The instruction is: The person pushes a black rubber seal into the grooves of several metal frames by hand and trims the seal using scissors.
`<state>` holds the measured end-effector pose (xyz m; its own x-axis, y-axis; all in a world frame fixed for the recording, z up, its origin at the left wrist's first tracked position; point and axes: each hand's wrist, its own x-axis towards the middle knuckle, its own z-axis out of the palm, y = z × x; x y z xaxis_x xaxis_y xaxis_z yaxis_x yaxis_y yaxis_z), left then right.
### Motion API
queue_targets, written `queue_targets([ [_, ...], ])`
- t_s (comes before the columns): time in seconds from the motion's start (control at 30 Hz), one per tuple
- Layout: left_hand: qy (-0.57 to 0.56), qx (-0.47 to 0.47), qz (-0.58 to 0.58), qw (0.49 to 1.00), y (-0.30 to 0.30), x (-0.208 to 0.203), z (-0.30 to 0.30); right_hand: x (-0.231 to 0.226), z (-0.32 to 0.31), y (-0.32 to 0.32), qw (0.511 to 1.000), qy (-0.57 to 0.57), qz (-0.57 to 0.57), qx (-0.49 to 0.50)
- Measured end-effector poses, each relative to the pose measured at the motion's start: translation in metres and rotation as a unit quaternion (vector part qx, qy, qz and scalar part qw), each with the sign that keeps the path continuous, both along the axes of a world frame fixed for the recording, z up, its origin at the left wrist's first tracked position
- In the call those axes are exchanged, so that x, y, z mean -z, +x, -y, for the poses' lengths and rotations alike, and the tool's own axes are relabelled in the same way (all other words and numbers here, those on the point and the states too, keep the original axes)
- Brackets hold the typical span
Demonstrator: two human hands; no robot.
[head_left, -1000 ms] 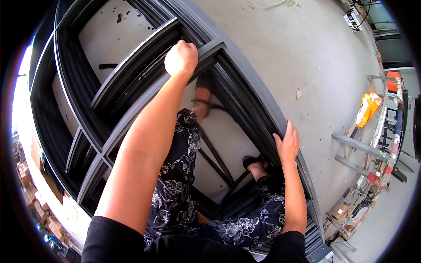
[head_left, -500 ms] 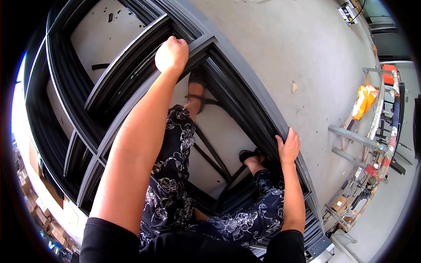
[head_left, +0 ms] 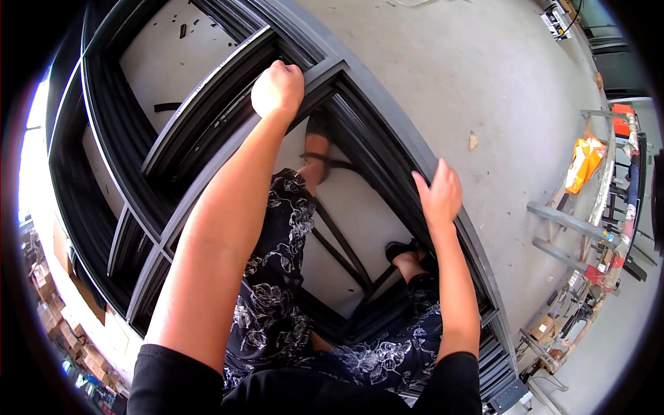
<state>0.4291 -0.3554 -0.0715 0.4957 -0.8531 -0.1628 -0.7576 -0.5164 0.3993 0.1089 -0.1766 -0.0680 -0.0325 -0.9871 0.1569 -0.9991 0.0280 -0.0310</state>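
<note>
A stack of large black window frames (head_left: 415, 130) with grey faces stands around my legs, with crossbars dividing it into openings. My left hand (head_left: 278, 90) is closed over the crossbar near the frame's upper corner, its fingers curled down out of sight. At the frame's right side, my right hand (head_left: 441, 197) is at the grey outer bar, thumb spread away from the fingers. Whether it presses on the bar is hard to tell. Both my feet are on the floor inside the near opening, where thin dark bars (head_left: 344, 245) cross.
Black scraps (head_left: 182, 30) lie on the floor within the far opening. To the right stands a cluttered rack (head_left: 609, 228) with an orange bag (head_left: 585, 163) and grey bars (head_left: 570, 218) jutting out. Cardboard boxes (head_left: 90, 360) are stacked at the lower left.
My right hand has shifted up along the frame's right bar, away from me, and its thumb and fingers have loosened. The left hand keeps its hold on the crossbar.
</note>
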Motion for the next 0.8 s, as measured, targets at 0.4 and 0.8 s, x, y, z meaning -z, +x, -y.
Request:
queue_targets([
  [0.4,0.006,0.003,-0.007,1.000,-0.001,-0.006,-0.001,0.001,0.100,0.092,0.997,-0.048,0.049,-0.030],
  [0.8,-0.002,0.009,-0.012,1.000,-0.001,-0.006,-0.001,0.015,0.086,0.091,0.990,-0.082,-0.076,-0.082],
])
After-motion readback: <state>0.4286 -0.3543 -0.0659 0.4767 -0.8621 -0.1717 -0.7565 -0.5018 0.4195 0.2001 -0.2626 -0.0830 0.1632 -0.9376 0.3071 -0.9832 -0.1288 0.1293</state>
